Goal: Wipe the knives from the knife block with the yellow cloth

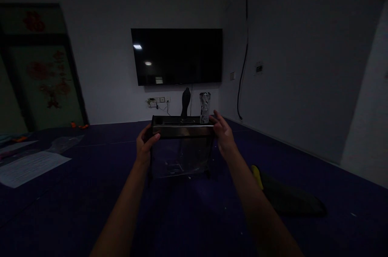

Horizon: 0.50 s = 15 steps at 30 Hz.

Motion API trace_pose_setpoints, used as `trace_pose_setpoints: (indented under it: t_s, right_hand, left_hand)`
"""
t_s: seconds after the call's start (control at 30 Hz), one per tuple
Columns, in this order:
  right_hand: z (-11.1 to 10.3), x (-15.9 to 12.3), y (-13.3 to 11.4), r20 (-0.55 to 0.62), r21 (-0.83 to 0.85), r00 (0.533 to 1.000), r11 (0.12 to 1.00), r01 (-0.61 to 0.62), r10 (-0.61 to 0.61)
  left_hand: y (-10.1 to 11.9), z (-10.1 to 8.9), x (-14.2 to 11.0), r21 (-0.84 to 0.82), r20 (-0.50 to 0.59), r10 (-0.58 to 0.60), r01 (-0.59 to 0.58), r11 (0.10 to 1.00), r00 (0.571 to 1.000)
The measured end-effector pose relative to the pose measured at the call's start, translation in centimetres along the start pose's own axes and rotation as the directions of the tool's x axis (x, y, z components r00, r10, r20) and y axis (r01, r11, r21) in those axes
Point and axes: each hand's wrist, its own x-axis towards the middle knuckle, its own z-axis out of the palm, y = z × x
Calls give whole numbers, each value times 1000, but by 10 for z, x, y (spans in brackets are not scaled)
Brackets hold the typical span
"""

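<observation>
from afar i have the left hand (144, 144) holding the dark stand (182, 131); whether the right hand (223, 133) grips too, i can't tell. a patterned glass (205, 107) stands beside its fingertips.

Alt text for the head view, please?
A person's left grip holds a dark rectangular stand by its left end, the right grip at its right end. A clear textured glass vessel stands on top beside a slender black vase-shaped object; beyond, a wide black television hangs on a pale wall.
</observation>
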Motion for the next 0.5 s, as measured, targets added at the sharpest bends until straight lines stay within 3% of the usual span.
trace_pose_setpoints:
  t_s: [0.1,0.2,0.33,0.5]
  right_hand:
    - [-15,6,-1,-47,-241,997,969,48,-61]
    - [-40,14,5,-129,-527,991,848,-48,-24]
    - [-74,18,15,-227,-614,974,774,-153,12]
    - [-97,19,14,-311,-697,950,689,-200,-39]
  left_hand:
    - [8,-15,7,92,-29,72,-69,993,997]
    - [7,-35,15,175,-128,117,-93,980,985]
    - [-10,-66,23,262,-326,168,-81,962,930]
    - [-32,-102,25,405,-467,245,-41,913,850]
